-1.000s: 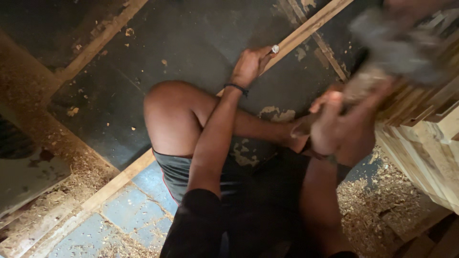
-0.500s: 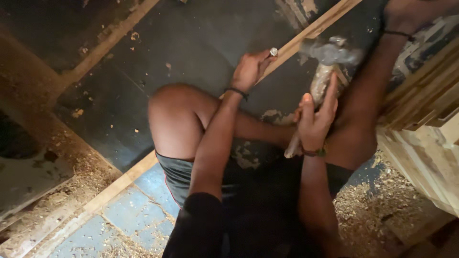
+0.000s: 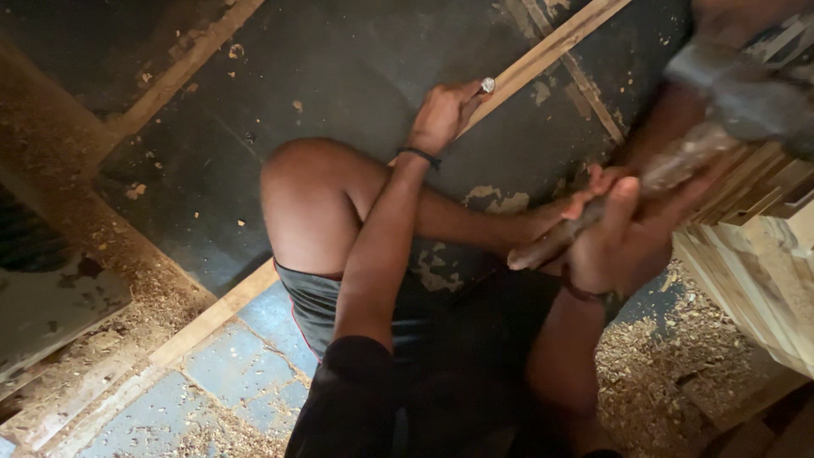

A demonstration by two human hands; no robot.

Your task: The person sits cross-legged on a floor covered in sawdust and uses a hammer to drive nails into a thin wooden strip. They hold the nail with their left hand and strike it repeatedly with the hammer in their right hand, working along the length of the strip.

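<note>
The left hand [image 3: 443, 114] pinched a nail [image 3: 487, 85] upright on the wood strip [image 3: 543, 59], far off. The right hand [image 3: 619, 237] gripped a blurry hammer [image 3: 678, 161], fingers wrapped tight around its handle, on the right.

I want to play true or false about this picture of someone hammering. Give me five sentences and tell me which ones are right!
1. The left hand pinches a nail against a wooden strip. True.
2. The right hand holds a saw. False: it grips a hammer by its wooden handle, the blurred head raised at upper right.
3. Sawdust lies on the floor. True.
4. The dark board under the strip is bright white. False: it is dark grey with patches of flaked paint.
5. The left hand wears a thick glove. False: it is bare, with a dark band at the wrist.
</note>
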